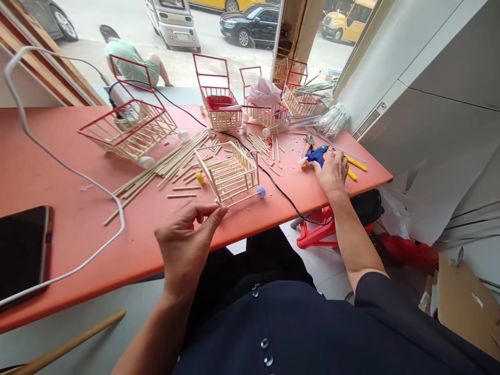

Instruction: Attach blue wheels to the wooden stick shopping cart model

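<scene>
My left hand (191, 234) pinches thumb and forefinger together at the near lower corner of a small cart frame (230, 177) built of wooden sticks. This frame stands on the table with a yellow wheel (200, 177) on its left and a pale blue wheel (261, 191) at the right. The fingertips hide what exactly lies between them. Over on the right, my right hand (333, 169) is closed around a blue glue gun (317, 154), whose nozzle points left. Yellow-handled pliers (356, 167) lie just beyond that hand, partly covered by it.
Carts with red trim (128, 130) line the back of the orange table (148, 250). Loose wooden sticks (172, 161) are spread behind the frame. A black cord (283, 192) crosses the table, a white cable (117, 208) loops at left near a phone (24, 252). A person (128, 60) sits outside.
</scene>
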Motion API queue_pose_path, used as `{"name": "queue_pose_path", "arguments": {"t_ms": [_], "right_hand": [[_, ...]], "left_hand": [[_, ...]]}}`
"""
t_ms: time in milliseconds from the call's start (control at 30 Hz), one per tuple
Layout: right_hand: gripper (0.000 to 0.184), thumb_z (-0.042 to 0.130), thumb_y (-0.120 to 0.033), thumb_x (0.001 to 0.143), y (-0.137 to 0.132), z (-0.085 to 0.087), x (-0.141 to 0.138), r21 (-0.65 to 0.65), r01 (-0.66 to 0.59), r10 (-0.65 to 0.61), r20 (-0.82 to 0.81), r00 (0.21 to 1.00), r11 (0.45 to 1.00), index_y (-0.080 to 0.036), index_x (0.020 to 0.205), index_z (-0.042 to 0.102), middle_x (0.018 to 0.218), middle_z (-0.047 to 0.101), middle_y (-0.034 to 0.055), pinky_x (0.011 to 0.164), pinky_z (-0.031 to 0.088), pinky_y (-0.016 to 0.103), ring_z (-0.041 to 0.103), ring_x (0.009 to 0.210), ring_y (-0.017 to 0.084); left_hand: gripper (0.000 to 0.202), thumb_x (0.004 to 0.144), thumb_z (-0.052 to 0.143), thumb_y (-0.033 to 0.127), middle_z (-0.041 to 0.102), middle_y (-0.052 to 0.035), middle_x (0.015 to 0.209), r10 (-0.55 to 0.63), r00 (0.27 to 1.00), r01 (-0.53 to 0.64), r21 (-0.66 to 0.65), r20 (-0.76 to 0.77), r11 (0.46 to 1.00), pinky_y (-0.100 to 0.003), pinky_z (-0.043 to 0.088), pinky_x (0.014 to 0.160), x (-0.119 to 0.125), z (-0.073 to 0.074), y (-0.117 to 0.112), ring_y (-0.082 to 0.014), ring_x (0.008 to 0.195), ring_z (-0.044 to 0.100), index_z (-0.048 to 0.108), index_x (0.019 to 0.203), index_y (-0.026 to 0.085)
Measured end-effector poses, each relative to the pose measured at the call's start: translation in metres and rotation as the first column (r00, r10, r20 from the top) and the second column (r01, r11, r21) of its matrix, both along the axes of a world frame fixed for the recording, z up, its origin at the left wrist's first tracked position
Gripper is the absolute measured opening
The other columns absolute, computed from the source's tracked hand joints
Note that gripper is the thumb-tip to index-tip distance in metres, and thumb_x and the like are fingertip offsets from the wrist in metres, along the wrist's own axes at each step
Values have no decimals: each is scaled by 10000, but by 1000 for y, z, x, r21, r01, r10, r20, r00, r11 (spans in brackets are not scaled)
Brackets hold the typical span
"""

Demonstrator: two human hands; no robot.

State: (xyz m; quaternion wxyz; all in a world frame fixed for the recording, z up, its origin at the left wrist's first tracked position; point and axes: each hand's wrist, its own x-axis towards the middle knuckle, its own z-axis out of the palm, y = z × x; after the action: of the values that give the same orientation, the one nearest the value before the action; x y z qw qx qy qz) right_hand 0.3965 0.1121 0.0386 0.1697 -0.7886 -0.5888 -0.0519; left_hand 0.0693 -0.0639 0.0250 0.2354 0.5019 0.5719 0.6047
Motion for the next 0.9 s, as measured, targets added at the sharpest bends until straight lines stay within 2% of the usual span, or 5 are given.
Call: {"name": "queue_pose_path", "arguments": {"t_ms": [133,233,333,433,900], "right_hand": [[244,680,-249,1070,-41,16,-31,237,-328,362,-113,925,914,-160,1278,770,1307,728,187,1211,501,503,661,1247,330],[179,731,-394,1079,-82,14,-75,404,-628,742,-262,617,665,-236,1074,814,1035,783,91,1018,589,428,711,965,251],[222,725,-429,1096,-114,4,-117,502,-698,854,-392,343,511,-243,1028,825,1009,804,56,919,608,358,725,924,196],[245,754,-461,1076,-126,-3,-142,554,-644,831,-492,260,528,-229,1042,826,1042,812,53,859,615,325,709,875,162],[217,812,-425,1008,-120,-14,-153,454,-602,692,-679,244,657,-213,973,782,972,770,21,805,543,292,614,785,128]], "left_hand": [[137,899,888,327,720,6,769,-26,1000,27,18,-3,999,-329,433,749,4,0,5,-184,751,566,811,811,256],[144,902,877,311,699,8,744,-6,999,8,60,-44,998,-338,417,740,9,2,7,-194,740,547,801,790,265],[156,898,878,287,714,3,748,19,996,-10,109,-85,994,-348,438,773,15,3,8,-208,746,553,791,769,273],[173,892,886,285,737,-12,771,57,991,-38,154,-119,987,-361,462,830,18,1,9,-227,786,574,784,753,278],[238,934,838,326,695,-40,751,132,965,-92,179,-228,979,-379,459,851,24,-12,18,-262,825,577,729,729,273]]}}
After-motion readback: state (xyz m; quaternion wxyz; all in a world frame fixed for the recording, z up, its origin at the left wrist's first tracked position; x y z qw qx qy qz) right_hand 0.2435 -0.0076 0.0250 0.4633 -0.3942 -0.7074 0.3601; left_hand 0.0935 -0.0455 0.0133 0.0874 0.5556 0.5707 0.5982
